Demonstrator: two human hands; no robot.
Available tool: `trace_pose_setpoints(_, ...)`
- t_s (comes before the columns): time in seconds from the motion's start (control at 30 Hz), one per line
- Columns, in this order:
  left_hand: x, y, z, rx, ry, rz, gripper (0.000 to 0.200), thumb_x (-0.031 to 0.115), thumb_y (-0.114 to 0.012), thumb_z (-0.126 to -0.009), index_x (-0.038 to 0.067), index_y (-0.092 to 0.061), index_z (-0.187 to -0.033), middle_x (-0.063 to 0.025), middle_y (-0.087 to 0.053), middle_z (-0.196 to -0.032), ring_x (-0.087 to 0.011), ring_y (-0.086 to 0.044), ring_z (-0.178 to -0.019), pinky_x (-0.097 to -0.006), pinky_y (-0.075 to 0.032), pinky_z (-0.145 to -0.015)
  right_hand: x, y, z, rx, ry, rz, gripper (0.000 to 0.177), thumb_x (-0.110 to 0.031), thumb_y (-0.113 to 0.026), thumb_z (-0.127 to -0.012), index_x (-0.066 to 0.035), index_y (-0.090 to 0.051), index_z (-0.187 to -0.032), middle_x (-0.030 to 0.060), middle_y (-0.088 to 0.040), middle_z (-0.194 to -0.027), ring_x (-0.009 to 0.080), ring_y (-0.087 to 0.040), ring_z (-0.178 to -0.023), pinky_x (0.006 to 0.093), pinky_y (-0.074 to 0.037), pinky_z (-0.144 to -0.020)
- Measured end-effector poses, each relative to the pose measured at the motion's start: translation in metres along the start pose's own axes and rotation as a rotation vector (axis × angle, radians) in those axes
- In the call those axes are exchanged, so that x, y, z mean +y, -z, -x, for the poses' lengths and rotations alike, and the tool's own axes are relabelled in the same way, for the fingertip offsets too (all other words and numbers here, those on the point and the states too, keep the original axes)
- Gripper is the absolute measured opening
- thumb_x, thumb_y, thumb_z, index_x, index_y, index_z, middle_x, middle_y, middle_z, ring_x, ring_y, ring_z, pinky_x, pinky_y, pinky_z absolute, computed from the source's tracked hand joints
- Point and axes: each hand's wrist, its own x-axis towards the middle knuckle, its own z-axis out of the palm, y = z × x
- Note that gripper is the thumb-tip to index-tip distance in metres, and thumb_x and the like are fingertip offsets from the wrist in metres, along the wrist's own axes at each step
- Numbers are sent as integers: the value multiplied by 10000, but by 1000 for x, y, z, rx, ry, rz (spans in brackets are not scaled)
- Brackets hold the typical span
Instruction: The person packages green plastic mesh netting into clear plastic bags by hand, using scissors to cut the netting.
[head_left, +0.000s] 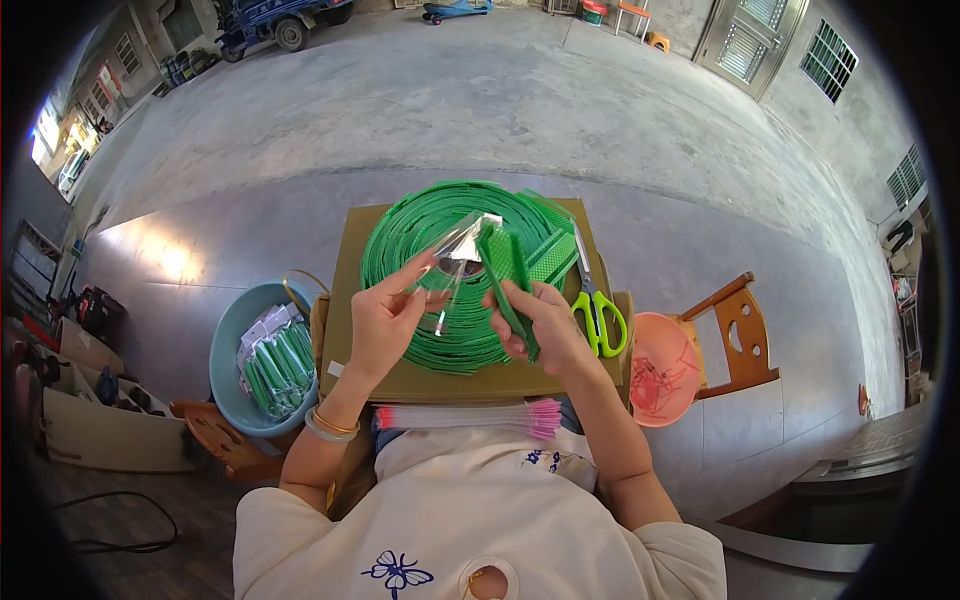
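Seen through the head camera I am monitoring remotely, a seated person works over a cardboard box [350, 262] with both hands raised and close together but not touching. The left hand [385, 320] pinches a clear plastic sleeve [462, 250] between thumb and fingertips. The right hand [545, 325] is closed around the lower end of a bundle of green strips [503, 275]. The bundle's long axis runs from the right palm up and away from the body, leaning slightly toward the left hand, and its far end meets the sleeve between the two hands. I cannot tell whether the tip is already inside. The right hand is the nearer to the bundle, the left to the sleeve. Beneath both hands lies a coil of green strip [415, 228]. Green-handled scissors [598, 312] rest just outside the right hand, with a pink basin [662, 352] beyond. A blue basin [224, 345] sits outside the left wrist.
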Motion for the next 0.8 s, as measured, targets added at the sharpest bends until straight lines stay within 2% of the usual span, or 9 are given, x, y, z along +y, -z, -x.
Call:
trace_pose_setpoints(0.17, -17, 4, -8, 113, -184, -344, 307, -3, -531, -863, -11, -562, -1169, -104, -683, -883, -57, -617, -651, -198, -464, -546, 3, -12, 6, -240, -255, 182, 275, -250, -444, -932, -15, -566, -858, 36, -510, -552, 73, -392, -378, 214, -283, -347)
trace_pose_setpoints(0.27, -5, -5, -7, 155, -190, -343, 312, 11, -525, -868, -18, -552, -1177, -125, -685, -842, -66, -611, -625, -207, -438, -525, 15, -16, 2, -60, -70, 643, 268, -247, -442, -928, -18, -562, -859, 34, -521, -561, 78, -403, -383, 223, -291, -354)
trace_pose_setpoints(0.3, -2, -6, -5, 127, -195, -420, 332, 6, -516, -868, -27, -529, -1198, -150, -674, -874, -106, -625, -652, -226, -452, -546, 22, -13, -1, -29, 22, 736, 260, -242, -440, -921, -22, -560, -853, 28, -527, -563, 83, -409, -387, 232, -306, -363)
trace_pose_setpoints(0.37, 2, -8, -1, 65, -203, -574, 373, -5, -500, -869, -43, -482, -1239, -200, -654, -938, -186, -653, -707, -264, -479, -587, 23, -13, -3, -39, -124, 470, 260, -245, -436, -929, -21, -552, -867, 28, -518, -578, 87, -402, -400, 235, -311, -366)
trace_pose_setpoints(0.47, -7, -18, 5, 62, -476, -699, 474, -52, -473, -847, -61, -371, -1310, -273, -552, -1131, -328, -634, -822, -332, -496, -655, 25, -16, -6, -75, -220, -50, 253, -242, -420, -945, -20, -535, -901, 29, -502, -608, 91, -391, -423, 235, -312, -365)
trace_pose_setpoints(0.5, -14, -17, 2, 39, -599, -732, 569, -90, -474, -808, -74, -287, -1344, -300, -427, -1272, -392, -601, -863, -380, -490, -677, 26, -17, -6, -89, -229, -244, 250, -239, -413, -950, -20, -529, -914, 29, -496, -619, 92, -387, -431, 235, -311, -364)
trace_pose_setpoints(0.6, -14, -20, 6, 38, -652, -780, 623, -122, -477, -756, -33, -310, -1350, -276, -391, -1318, -371, -608, -908, -346, -497, -689, 29, -17, -6, -122, -197, -381, 238, -228, -393, -962, -20, -506, -937, 31, -479, -640, 93, -378, -448, 231, -305, -361)
trace_pose_setpoints(0.7, 2, -19, 11, -56, -327, -604, 588, -136, -488, -725, 47, -467, -1284, -238, -481, -1257, -318, -625, -897, -314, -497, -708, 25, -19, -3, -159, -215, -348, 218, -208, -389, -959, -22, -500, -931, 26, -473, -621, 88, -370, -431, 230, -302, -354)
trace_pose_setpoints(0.8, -2, -4, 5, -278, -246, -508, 511, -140, -500, -711, 111, -617, -1139, -179, -615, -1077, -225, -640, -800, -282, -492, -670, 21, -9, -2, -383, -409, -421, 206, -198, -392, -952, -25, -499, -919, 21, -465, -602, 85, -359, -411, 227, -296, -347)
